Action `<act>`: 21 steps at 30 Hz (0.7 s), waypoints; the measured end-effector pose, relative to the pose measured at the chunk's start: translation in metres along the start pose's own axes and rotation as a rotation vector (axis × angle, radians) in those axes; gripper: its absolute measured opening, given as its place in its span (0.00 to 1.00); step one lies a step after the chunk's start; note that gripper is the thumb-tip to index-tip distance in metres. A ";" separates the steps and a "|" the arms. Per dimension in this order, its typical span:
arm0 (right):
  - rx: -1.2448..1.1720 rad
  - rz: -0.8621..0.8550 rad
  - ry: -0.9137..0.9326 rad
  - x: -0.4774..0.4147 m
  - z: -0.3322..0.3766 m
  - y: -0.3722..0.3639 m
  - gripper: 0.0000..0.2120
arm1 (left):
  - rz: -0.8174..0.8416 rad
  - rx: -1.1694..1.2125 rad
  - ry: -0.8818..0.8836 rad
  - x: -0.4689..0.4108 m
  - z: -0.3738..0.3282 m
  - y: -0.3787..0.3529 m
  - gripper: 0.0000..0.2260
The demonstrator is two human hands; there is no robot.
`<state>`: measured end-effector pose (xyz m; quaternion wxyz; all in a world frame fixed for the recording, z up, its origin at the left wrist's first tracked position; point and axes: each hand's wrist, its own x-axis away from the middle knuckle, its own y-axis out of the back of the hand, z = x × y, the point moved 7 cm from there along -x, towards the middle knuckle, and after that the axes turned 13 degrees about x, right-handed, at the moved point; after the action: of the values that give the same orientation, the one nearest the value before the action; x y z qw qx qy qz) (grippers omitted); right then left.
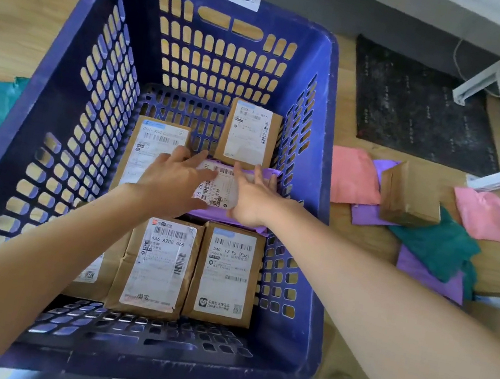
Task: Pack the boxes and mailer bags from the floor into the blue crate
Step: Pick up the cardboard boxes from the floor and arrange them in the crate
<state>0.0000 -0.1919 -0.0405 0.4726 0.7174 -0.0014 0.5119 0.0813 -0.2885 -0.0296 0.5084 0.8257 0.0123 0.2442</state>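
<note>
Purple underhand: pressed purple plastic mailer bag (218,189) flat onto mid-floor of slotted blue plastic crate (325,169), left hand (173,182) and right hand (252,198) straight-fingered, clasping nothing. Judged brown cardboard box (411,197), right of crate, nearer right hand.

left hand (173,181) + right hand (251,201) | flat on purple mailer bag (221,186) | inside blue crate (324,155)
</note>
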 end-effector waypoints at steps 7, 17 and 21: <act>-0.326 -0.240 0.158 0.029 0.000 0.053 0.41 | -0.072 0.062 -0.044 -0.013 -0.018 0.046 0.26; -0.806 -0.746 0.203 0.129 -0.104 0.126 0.26 | -0.369 0.264 -0.253 0.006 -0.149 0.144 0.20; -0.813 -0.783 0.049 0.160 -0.162 0.088 0.27 | -0.318 0.327 -0.368 0.029 -0.220 0.126 0.21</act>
<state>-0.0856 -0.0533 0.1418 0.8655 0.4125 0.0789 0.2730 -0.0135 -0.1585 0.1678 0.3942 0.9147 0.0886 0.0023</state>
